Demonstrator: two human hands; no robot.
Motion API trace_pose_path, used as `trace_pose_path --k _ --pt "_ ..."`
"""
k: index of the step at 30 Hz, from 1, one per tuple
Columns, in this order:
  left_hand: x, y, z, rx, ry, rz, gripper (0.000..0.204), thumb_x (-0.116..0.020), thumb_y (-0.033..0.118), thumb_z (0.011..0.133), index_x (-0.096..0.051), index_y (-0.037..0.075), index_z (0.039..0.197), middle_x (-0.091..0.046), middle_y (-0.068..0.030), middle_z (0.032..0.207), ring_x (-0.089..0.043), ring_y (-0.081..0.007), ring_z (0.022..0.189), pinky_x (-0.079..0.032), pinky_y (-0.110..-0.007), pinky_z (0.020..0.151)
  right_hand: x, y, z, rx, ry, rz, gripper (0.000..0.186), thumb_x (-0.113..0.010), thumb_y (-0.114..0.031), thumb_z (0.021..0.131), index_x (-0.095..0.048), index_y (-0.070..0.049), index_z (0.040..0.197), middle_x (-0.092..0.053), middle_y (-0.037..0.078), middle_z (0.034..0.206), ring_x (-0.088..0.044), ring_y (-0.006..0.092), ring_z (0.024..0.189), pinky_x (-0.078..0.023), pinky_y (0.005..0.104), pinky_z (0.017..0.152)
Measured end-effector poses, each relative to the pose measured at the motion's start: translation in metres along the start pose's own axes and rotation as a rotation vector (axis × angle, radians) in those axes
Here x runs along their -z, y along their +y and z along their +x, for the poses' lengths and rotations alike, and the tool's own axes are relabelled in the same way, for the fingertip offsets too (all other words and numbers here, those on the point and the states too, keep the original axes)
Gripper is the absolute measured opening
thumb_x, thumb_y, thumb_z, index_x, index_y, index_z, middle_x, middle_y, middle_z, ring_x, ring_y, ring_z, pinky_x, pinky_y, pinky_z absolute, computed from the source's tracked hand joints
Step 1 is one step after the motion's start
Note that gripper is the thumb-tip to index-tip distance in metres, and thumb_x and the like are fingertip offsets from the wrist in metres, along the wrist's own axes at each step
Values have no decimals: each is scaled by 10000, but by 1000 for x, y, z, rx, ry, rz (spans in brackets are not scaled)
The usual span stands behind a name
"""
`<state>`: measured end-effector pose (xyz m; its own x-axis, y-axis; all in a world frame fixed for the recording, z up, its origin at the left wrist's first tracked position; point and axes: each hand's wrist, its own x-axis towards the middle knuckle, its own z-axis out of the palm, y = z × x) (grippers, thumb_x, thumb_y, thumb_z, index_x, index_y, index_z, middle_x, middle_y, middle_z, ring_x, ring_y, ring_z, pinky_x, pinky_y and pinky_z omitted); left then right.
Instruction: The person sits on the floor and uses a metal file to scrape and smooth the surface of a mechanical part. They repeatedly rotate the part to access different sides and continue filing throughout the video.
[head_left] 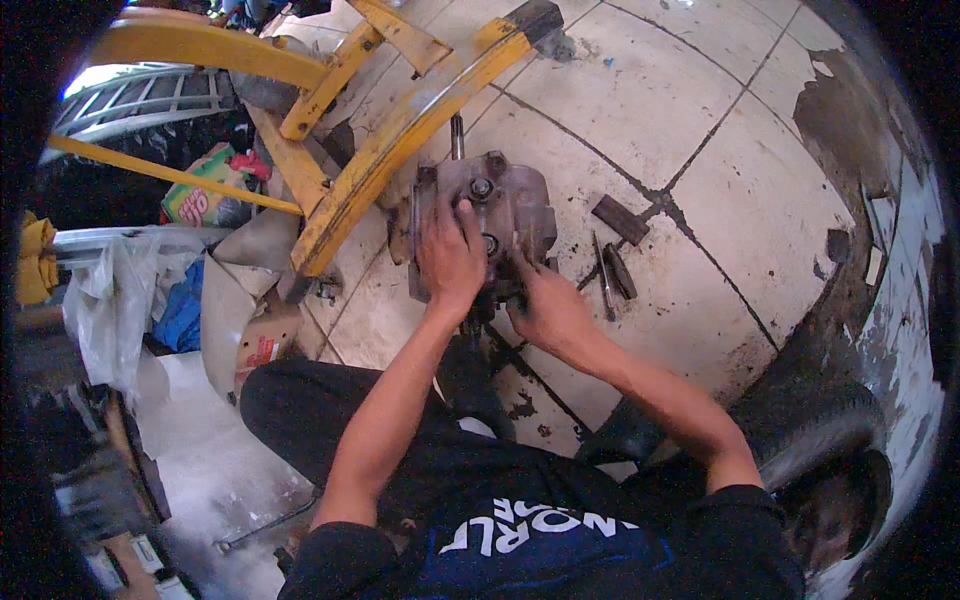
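The left hand (452, 257) lies flat, grip released, on a blocky grey-brown metal housing (517, 196); the right hand (550, 305) touches its four o'clock side, grip too obscured to tell.

The left hand (450, 255) covers part of the metal housing's (532, 195) upper face, while the right hand (555, 310), some of its fingers out of sight, hides part of the near right side. On the tiles (720, 240), 2 slim pieces (621, 272) are too small to identify. The yellow frame (400, 155) is cut off at upper left, the right sleeve (745, 530) hides part of the tyre (830, 430), and the lower-left clutter (85, 490) blurs.
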<state>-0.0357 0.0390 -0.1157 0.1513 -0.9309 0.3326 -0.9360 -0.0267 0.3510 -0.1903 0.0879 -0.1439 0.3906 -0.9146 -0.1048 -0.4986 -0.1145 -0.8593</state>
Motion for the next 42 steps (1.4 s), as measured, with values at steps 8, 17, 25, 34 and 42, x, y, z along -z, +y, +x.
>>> trace_pose_path --k 8,17,25,34,42 --pt "2 8 2 -6 -9 17 439 -388 330 1026 -553 -39 1198 -593 -280 1148 -548 -447 1086 -415 -511 941 -10 24 11 55 26 56 722 -680 -206 766 -408 -101 1426 -598 257 1123 -603 440 1032 -517 529 854" --pt "-4 -3 1 -22 59 67 407 -395 311 1022 -572 -39 1131 -604 -285 1072 -563 -462 1013 -427 -529 879 8 1 10 -137 -159 0 563 -551 -197 850 -481 -231 1408 -648 245 1059 -634 437 937 -511 524 830" --pt "-2 6 -1 -15 64 71 439 -380 335 1026 -554 -46 1156 -602 -290 1088 -561 -463 1015 -427 -535 893 28 5 24 -100 -217 -82 528 -534 -165 839 -531 -185 1367 -667 234 983 -639 423 919 -507 520 821" --pt "-3 -2 -3 -53 55 91 470 -379 355 1024 -528 -47 1217 -573 -297 1179 -549 -460 1076 -420 -525 930 50 10 41 97 -298 -289 510 -581 -217 848 -553 -308 1349 -684 181 950 -672 377 855 -542 485 722" --pt "-7 -4 -2 -25 48 110 499 -379 365 1025 -492 -43 1288 -560 -307 1212 -536 -467 1112 -409 -516 963 38 31 49 107 -209 -519 483 -662 -308 801 -602 -300 1280 -670 130 897 -684 331 822 -556 457 664"
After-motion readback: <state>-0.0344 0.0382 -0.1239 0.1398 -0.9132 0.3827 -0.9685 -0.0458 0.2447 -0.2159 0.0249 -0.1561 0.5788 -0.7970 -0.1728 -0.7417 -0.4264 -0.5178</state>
